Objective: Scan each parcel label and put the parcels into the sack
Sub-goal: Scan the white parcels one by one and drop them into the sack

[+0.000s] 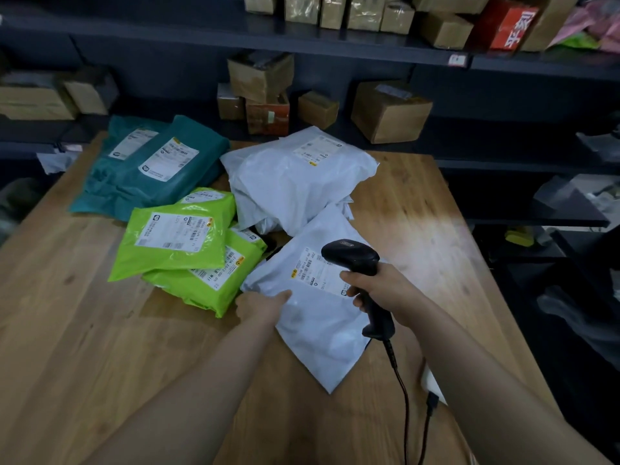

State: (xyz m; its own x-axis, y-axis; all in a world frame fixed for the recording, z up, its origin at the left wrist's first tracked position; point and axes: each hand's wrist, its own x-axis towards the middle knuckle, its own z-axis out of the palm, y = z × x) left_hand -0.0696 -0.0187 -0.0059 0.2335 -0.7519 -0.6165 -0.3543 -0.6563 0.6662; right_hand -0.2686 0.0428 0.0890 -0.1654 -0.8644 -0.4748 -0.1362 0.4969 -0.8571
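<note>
A head-worn camera looks down at a wooden table [67,330] with two bare forearms reaching in from the bottom edge. The right hand [379,290] has its fingers wrapped firmly round the handle of a black barcode scanner [352,258], with the scanner's head tipped down just over the printed label [313,273] of a white parcel [318,333]. This flat plastic mailer lies on the table, near the middle, set at an angle with one corner pointing towards the viewer. The left hand [263,305] rests on the mailer's left edge with the thumb laid flat on top. Its other fingers are blurred at the edge, so it cannot be told whether they curl underneath. A black cable [402,391] runs from the base of the scanner towards the bottom of the view. Just left of the white parcel sits a small overlapping pile of lime green parcels [177,239], labels facing up. Behind them lie two teal parcels [151,169], one partly over the other, and to their right a larger, puffier white mailer [295,186] whose near end touches the parcel under the scanner. Beyond the table, dark shelves [201,38] hold many brown cardboard boxes [389,112].
</note>
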